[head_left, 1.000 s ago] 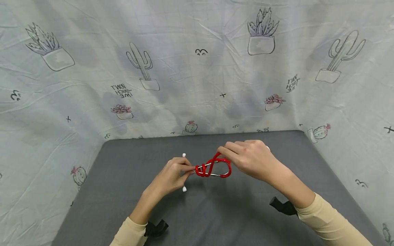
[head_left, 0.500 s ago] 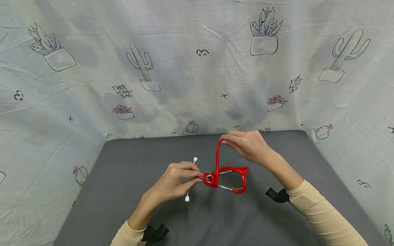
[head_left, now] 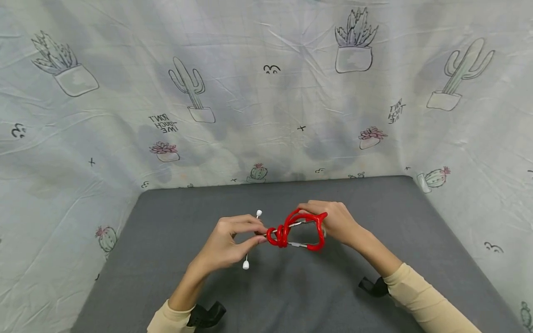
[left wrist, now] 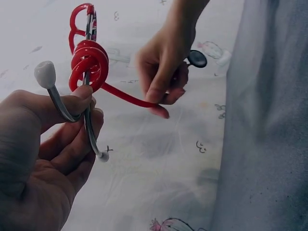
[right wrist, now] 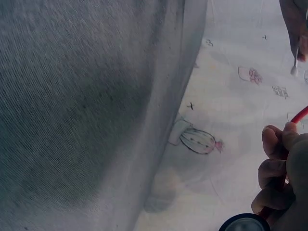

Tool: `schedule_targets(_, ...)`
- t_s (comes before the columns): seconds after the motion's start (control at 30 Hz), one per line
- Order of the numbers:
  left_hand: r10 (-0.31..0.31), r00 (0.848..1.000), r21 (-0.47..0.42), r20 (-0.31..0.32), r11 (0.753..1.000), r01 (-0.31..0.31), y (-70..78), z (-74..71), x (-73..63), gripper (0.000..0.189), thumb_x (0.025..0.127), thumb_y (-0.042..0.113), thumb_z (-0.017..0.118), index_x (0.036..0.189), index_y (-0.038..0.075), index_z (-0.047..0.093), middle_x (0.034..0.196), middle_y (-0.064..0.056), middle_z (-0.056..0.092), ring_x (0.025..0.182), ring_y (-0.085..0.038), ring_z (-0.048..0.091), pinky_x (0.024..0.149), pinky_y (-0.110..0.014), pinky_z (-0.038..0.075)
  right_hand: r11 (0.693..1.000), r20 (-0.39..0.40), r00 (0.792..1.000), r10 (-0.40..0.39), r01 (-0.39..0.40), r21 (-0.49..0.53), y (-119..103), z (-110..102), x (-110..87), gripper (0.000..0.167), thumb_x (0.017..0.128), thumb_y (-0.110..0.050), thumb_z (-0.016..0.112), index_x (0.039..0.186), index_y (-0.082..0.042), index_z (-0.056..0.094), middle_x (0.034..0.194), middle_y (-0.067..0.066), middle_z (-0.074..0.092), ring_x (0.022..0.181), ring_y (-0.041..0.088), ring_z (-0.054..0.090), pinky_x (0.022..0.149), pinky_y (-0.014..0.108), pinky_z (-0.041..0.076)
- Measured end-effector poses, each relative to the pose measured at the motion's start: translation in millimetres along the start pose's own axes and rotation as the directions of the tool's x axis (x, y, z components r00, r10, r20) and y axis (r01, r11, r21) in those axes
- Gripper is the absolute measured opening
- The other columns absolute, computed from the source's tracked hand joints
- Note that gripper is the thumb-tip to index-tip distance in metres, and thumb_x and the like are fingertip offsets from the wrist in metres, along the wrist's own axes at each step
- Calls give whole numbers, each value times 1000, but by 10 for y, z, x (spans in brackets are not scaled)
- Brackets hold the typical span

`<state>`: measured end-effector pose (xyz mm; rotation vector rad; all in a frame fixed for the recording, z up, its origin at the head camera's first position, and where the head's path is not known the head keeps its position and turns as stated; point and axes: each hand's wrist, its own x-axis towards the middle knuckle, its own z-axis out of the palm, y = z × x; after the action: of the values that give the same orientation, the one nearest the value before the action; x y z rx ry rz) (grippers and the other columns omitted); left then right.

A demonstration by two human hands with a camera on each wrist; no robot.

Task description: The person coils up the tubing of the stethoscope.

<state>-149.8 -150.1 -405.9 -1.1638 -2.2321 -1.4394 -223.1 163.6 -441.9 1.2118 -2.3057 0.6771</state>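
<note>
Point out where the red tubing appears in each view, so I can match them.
Head: red tubing, coiled below and right of centre, between the left hand and right hand.
Left wrist: red tubing coils at upper left, with a strand running to the right hand.
Right wrist: red tubing at the right edge, partly hidden by the right hand.
Shared landmark: the right hand.

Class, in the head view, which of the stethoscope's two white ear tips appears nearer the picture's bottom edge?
The ear tip showing below the thumb of the left hand; the other ear tip shows beyond that hand, higher in the picture.
</note>
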Motion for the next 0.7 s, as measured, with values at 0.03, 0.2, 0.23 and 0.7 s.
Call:
schedule_targets(0.03, -5, 1000, -4, -6, 1000, 5, 0, -1, -4, 17, 89, -5, 85, 100, 7, 84, 99, -8, 81, 90, -17, 76, 79, -35, 66, 1000, 12, 1000, 12, -12, -2, -18, 11, -17, 27, 89, -10, 88, 115, -13, 80, 86, -4, 75, 63, 3, 63, 50, 9, 34)
schedule_targets(0.2, -34, 999, -54, -38, 998, 32, 8, -10, -6, 18, 90, -8, 83, 103, 5, 83, 99, -11, 81, 90, -19, 75, 79, -30, 65, 999, 22, 999, 49, -49, 9, -101, 88, -80, 8, 92, -9, 85, 93, -11, 78, 74, -4, 73, 58, 3, 58, 51, 11, 37)
schedule_targets(0.23, -38, 998, -65, -47, 997, 35, 8, -12, -4, 18, 90, -8, 83, 103, 4, 83, 100, -12, 80, 89, -20, 75, 78, -29, 65, 999, 17, 999, 47, -47, 9, -116, 107, -90, 8, 98, -16, 81, 92, -11, 79, 73, -4, 74, 57, 3, 57, 51, 11, 39)
schedule_targets(0.7, -242, 941, 46, -237, 965, 260, -1, 30, 55, 12, 90, 0, 86, 98, 9, 85, 97, -3, 82, 89, -13, 74, 81, -24, 61, 981, 101, 988, 114, -128, 144, -403, 238, -123, 6, 102, -16, 75, 106, -13, 78, 73, -5, 68, 63, -6, 48, 55, 10, 42)
